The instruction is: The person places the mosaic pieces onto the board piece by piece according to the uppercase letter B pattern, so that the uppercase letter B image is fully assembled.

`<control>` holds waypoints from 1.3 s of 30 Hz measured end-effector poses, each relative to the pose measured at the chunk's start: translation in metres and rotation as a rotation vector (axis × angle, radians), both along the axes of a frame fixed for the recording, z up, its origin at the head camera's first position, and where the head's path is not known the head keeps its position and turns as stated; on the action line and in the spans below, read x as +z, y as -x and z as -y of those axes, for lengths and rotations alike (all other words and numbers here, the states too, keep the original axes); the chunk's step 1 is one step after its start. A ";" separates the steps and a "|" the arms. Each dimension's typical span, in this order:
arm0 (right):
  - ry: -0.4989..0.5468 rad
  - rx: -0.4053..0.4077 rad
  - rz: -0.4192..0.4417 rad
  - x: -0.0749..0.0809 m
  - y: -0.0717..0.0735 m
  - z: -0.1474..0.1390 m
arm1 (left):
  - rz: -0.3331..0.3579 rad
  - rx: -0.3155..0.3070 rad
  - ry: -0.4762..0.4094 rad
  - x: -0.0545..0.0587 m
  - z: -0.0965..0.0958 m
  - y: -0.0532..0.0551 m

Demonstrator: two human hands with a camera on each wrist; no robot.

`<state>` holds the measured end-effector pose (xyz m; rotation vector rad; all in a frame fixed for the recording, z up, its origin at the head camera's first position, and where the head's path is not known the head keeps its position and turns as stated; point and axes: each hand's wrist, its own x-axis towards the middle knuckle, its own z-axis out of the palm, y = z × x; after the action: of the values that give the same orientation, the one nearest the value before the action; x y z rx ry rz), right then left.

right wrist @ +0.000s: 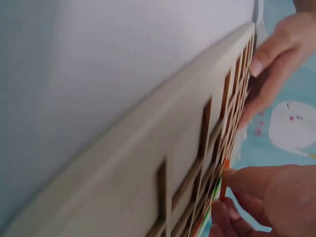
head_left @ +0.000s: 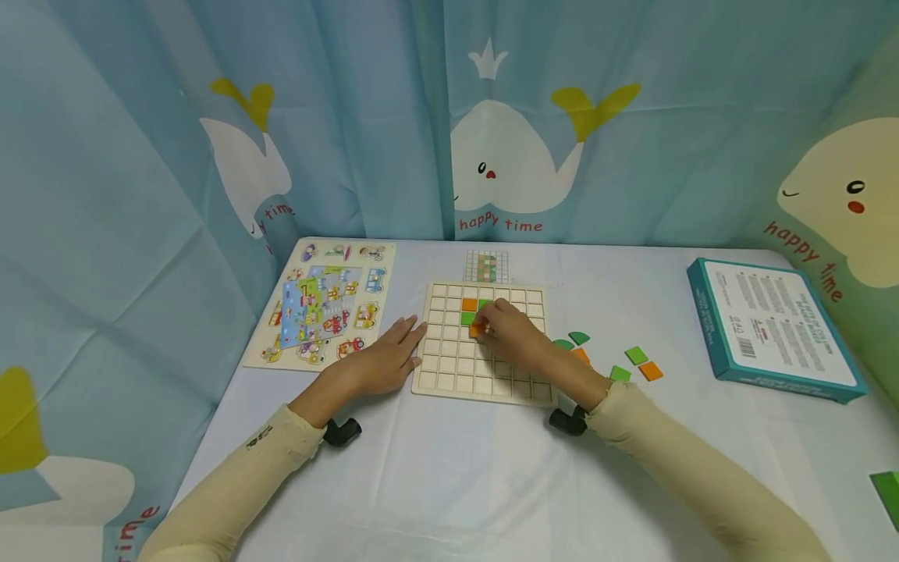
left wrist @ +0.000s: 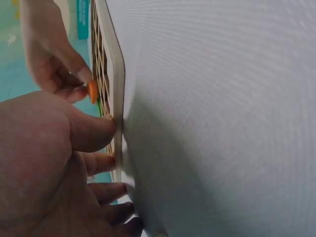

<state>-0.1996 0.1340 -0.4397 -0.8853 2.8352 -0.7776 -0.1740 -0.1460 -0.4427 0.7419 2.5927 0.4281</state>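
Note:
A wooden grid board (head_left: 447, 364) lies on the white table with its rows of square cells facing up. My right hand (head_left: 516, 336) pinches an orange square tile (head_left: 475, 331) between thumb and fingers, close over the cells. In the left wrist view that orange tile (left wrist: 92, 92) is tilted on edge at the board's surface. Just beyond it, an orange tile (head_left: 469, 304) and a green tile (head_left: 467, 318) sit in cells, with another green tile (head_left: 484, 304) partly behind the fingers. My left hand (head_left: 385, 361) touches the board's left edge with extended fingers.
Loose green and orange tiles, such as a green square (head_left: 637, 355), lie right of the board. A pattern card (head_left: 487, 267) is behind it. At left lies a picture puzzle board (head_left: 263, 355) with cards on top; a teal box (head_left: 783, 328) lies at right.

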 end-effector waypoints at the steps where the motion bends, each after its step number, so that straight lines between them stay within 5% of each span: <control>1: -0.006 -0.006 -0.004 0.000 -0.001 0.003 | 0.000 0.000 0.006 0.000 0.000 0.000; 21: 0.000 -0.026 0.015 0.001 -0.008 0.007 | -0.007 0.001 0.004 0.000 -0.001 0.000; 29: -0.030 -0.093 0.112 0.018 -0.012 -0.049 | -0.013 0.000 -0.009 0.004 -0.001 -0.001; 39: -0.189 -0.350 0.224 0.027 -0.030 -0.136 | 0.008 0.022 -0.008 0.002 -0.002 -0.002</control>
<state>-0.1698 0.2703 -0.4132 -0.2606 2.8301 -0.5788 -0.1721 -0.1443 -0.4405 0.7132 2.5955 0.4474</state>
